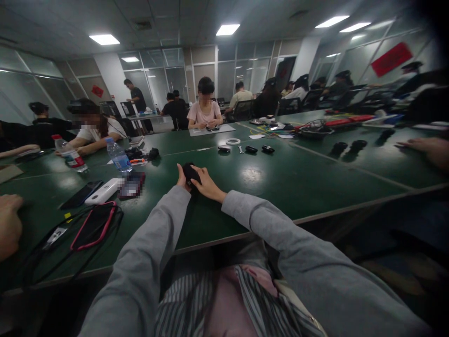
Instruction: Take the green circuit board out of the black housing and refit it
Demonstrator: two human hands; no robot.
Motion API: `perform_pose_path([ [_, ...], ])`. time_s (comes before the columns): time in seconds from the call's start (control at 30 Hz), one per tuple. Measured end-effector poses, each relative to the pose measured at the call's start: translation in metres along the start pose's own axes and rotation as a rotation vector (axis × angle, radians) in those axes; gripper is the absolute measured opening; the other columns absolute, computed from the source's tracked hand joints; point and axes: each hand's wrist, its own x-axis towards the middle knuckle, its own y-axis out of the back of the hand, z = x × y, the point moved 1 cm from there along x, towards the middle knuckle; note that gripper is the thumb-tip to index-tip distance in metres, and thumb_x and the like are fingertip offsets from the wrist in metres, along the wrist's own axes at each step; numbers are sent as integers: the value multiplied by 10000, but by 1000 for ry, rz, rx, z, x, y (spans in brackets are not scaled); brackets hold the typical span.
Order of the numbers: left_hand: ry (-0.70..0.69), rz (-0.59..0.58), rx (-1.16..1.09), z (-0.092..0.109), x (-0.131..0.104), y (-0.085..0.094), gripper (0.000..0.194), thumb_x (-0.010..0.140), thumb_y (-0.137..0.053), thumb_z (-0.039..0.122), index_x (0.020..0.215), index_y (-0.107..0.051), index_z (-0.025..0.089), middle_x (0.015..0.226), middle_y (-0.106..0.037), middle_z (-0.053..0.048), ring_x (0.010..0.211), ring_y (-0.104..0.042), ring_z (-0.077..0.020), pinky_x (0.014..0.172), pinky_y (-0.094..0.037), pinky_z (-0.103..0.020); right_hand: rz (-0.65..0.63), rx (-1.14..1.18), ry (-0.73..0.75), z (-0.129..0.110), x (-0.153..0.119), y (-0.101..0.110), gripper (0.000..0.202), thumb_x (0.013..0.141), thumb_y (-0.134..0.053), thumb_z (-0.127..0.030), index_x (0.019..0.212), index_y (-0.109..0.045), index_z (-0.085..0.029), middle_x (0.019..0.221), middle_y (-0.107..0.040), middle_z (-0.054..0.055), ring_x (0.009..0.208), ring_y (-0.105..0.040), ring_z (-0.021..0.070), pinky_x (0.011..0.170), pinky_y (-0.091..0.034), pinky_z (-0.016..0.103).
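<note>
Both my hands are closed around a dark, rounded object (191, 173) above the green table (224, 220). My left hand (181, 177) grips its left side, thumb up. My right hand (208, 185) covers its right side, with fingers over the top. Its exact kind is too dark to make out. Beyond my hands lie a small black piece (223, 150), a small silver wrench-like piece (240, 149) and two more black pieces, one in the middle (251, 150) and one to the right (268, 149). A white ring (233, 141) rests just behind them.
To the left stand a blue-capped bottle (119, 155) and a red-capped bottle (72, 154). Phones, a white device (104, 191) and a pink-edged phone (94, 225) with cords lie nearer. Other people's hands rest at both sides. A person (205, 110) works opposite; cables (270, 125) lie at right.
</note>
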Motion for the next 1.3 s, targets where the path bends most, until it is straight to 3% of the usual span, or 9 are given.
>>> perform_pose_path([
  [0.13, -69, 60, -22, 3, 5, 5, 630, 782, -368, 697, 1034, -593, 165, 828, -670, -86, 779, -663, -197, 691, -529, -302, 197, 64, -80, 8, 8, 11, 555, 873, -460, -415, 1381, -319, -242, 1328, -405, 95, 1176, -401, 222, 1048, -347, 442],
  [0.23, -73, 141, -44, 9, 4, 8, 578, 786, -415, 665, 1015, -582, 161, 759, -662, -71, 670, -656, -177, 620, -522, -286, 354, 336, -266, 25, 16, 22, 534, 838, -508, -431, 1325, -353, -278, 1318, -436, 60, 1174, -437, 210, 994, -411, 422],
  [0.37, -68, 154, -100, 21, -1, 12, 579, 799, -395, 659, 986, -586, 144, 656, -628, -50, 518, -602, -140, 535, -498, -265, 338, 877, -683, 52, 21, 30, 489, 803, -528, -507, 1223, -381, -305, 1134, -558, 29, 934, -587, 170, 710, -546, 338],
  [0.43, -88, 135, -124, 26, -2, 17, 569, 802, -401, 654, 966, -588, 142, 624, -609, -37, 473, -570, -125, 508, -487, -259, 332, 993, -756, 59, 20, 31, 523, 746, -612, -499, 1175, -399, -290, 1071, -580, 26, 844, -607, 150, 618, -545, 285],
  [0.53, -110, 96, -157, 30, 0, 26, 558, 793, -420, 657, 937, -587, 145, 621, -602, -31, 463, -558, -119, 496, -483, -260, 365, 985, -743, 61, 20, 30, 715, 623, -760, -334, 1202, -341, -300, 1066, -581, 15, 802, -620, 139, 587, -545, 261],
  [0.63, -94, 89, -166, 31, 1, 30, 553, 787, -433, 655, 920, -589, 141, 638, -616, -44, 485, -577, -130, 515, -499, -274, 321, 953, -732, 57, 19, 24, 798, 604, -761, -257, 1242, -284, -308, 1050, -590, 6, 787, -633, 140, 613, -555, 275],
  [0.77, -59, 84, -152, 29, 0, 29, 542, 785, -458, 639, 921, -595, 133, 665, -633, -65, 536, -613, -156, 541, -514, -290, 219, 867, -703, 53, 17, 17, 657, 634, -726, -293, 1199, -392, -265, 984, -617, 8, 802, -630, 150, 639, -544, 271],
  [0.9, -38, 77, -139, 29, -3, 27, 533, 795, -457, 625, 925, -602, 129, 672, -641, -71, 569, -631, -165, 564, -522, -292, 95, 748, -611, 55, 16, 12, 374, 665, -681, -341, 990, -582, -183, 930, -638, 40, 847, -609, 165, 745, -520, 292],
  [1.3, -4, 58, -133, 29, -16, 16, 564, 802, -436, 630, 979, -603, 121, 654, -632, -64, 575, -632, -164, 594, -531, -300, 119, 545, -613, 70, 15, 15, 349, 757, -577, -355, 1042, -596, -155, 965, -626, 57, 907, -584, 162, 869, -456, 330],
])
